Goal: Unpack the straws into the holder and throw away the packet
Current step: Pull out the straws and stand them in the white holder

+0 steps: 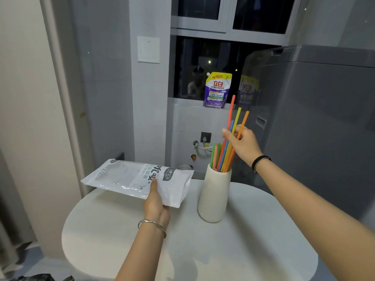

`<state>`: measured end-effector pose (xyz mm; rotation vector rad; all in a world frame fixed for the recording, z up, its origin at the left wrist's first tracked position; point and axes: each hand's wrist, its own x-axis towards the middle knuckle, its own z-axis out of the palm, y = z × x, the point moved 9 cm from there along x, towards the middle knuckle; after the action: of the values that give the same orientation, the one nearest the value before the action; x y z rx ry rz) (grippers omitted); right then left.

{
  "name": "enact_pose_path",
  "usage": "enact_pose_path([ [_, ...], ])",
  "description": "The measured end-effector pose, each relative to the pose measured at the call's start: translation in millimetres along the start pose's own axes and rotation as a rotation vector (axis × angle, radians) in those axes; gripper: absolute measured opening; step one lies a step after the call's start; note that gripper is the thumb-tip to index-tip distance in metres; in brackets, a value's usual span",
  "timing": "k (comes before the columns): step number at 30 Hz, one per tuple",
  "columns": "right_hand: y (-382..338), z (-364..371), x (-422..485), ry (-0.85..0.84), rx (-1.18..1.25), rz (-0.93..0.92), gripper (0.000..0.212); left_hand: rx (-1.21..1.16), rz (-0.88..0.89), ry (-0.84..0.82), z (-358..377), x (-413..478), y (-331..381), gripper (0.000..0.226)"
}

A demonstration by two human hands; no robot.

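**Straws going in, packet held aside**

Round white table (253,250), near a dark window. A tall cream holder (215,197) stands upright on it, toward the far edge, with a bunch of coloured straws (220,158) leaning in its mouth: green, pink, orange, yellow.

The person's right hand (244,144) is raised above the holder, fingers pinched around a few straws: red, blue, yellow and orange. Their upper ends fan out above the hand; their lower ends run down toward the holder's mouth, though whether they reach inside it is hard to tell among the others. Dark band on that wrist.

Left hand (156,201) grips the white plastic packet (138,180) by its near edge, thumb pressed on top, holding it flat above the table's left side, just beside the holder and not touching it. Packet looks emptied. Silver bangle on that wrist.

On the window ledge behind, a purple detergent pouch (216,91) stands upright.
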<state>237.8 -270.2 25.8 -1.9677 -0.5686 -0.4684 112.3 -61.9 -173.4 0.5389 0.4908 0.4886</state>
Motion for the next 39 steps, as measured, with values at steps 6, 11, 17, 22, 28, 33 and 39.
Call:
enact_pose_path([
  [6, 15.3, 32.9, -14.9, -0.295, -0.181, 0.062, 0.034, 0.000, -0.011, -0.002, 1.0, -2.2, -1.9, 0.037],
  [11, 9.0, 20.7, -14.8, -0.206, -0.095, 0.022, 0.071, 0.009, -0.018, -0.005, 1.7, -3.6, -2.4, 0.033],
  [17, -27.3, 10.3, -4.5, -0.106, -0.237, -0.203, 0.094, 0.000, -0.022, -0.002, 1.4, -4.2, -2.9, 0.037],
  [22, -4.4, 36.1, -14.6, -0.310, -0.543, -0.231, 0.073, -0.001, -0.027, 0.005, -0.5, -5.3, -3.0, 0.034],
  [28, 4.6, 34.2, -16.1, -0.276, -0.634, -0.197, 0.068, -0.005, -0.028, 0.008, -0.7, -3.0, -0.6, 0.024],
  [33, -31.3, 39.3, -0.3, -0.205, -0.552, -0.306, 0.082, -0.016, -0.036, 0.025, -1.9, -4.2, -3.1, 0.028],
  [39, -0.7, 60.1, -10.2, -0.385, -0.774, -0.208, 0.064, -0.013, -0.044, 0.004, -0.2, -4.8, -3.3, 0.024],
])
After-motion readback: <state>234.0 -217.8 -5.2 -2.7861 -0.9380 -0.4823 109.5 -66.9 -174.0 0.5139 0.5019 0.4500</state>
